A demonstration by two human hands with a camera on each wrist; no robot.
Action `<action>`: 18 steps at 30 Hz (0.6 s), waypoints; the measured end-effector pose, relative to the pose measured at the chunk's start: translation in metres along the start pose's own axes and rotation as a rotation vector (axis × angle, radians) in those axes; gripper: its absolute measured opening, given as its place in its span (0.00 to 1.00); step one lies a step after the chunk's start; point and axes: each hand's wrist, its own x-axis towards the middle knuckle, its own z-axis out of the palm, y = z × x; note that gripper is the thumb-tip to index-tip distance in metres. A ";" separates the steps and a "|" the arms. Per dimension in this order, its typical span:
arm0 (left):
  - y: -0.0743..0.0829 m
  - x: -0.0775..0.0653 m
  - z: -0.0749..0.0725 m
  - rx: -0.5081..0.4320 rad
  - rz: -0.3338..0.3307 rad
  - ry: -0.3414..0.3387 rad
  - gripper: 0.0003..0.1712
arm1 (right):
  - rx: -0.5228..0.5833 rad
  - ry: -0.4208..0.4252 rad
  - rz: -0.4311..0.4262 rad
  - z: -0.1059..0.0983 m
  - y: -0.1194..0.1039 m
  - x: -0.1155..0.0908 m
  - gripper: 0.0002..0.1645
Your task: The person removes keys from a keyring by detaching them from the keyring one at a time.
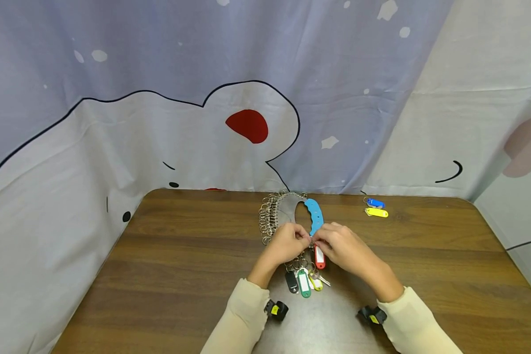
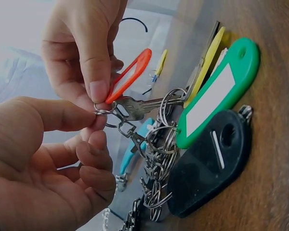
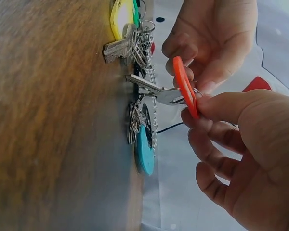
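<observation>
Thumb and fingertips of my left hand (image 1: 287, 243) pinch a metal split ring (image 2: 102, 112). Beside it, almost fingertip to fingertip, my right hand (image 1: 345, 248) pinches the ring end of a red key tag (image 3: 184, 86). A silver key (image 2: 135, 110) hangs at that ring, next to a small swivel clasp (image 2: 135, 138). Behind both hands lies a curved grey metal plate (image 1: 286, 209) with a blue grip (image 1: 314, 215), its outer edge lined with several clasps and rings. Green (image 1: 304, 283), black (image 1: 291, 282) and yellow (image 1: 317, 284) key tags lie at its near end.
On the brown wooden table (image 1: 181, 275), a blue key tag (image 1: 375, 202) and a yellow key tag (image 1: 376, 212) lie at the back right. A printed cloth (image 1: 194, 142) hangs along the table's far edge.
</observation>
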 end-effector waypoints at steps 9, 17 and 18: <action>0.005 -0.002 0.002 0.193 0.148 0.055 0.06 | -0.026 0.049 0.003 0.001 -0.001 0.001 0.04; 0.007 -0.004 0.001 0.311 0.248 0.054 0.07 | -0.039 0.076 0.054 0.001 0.000 0.001 0.03; 0.006 -0.004 0.001 0.311 0.247 0.050 0.07 | -0.036 0.071 0.059 0.001 0.000 0.001 0.03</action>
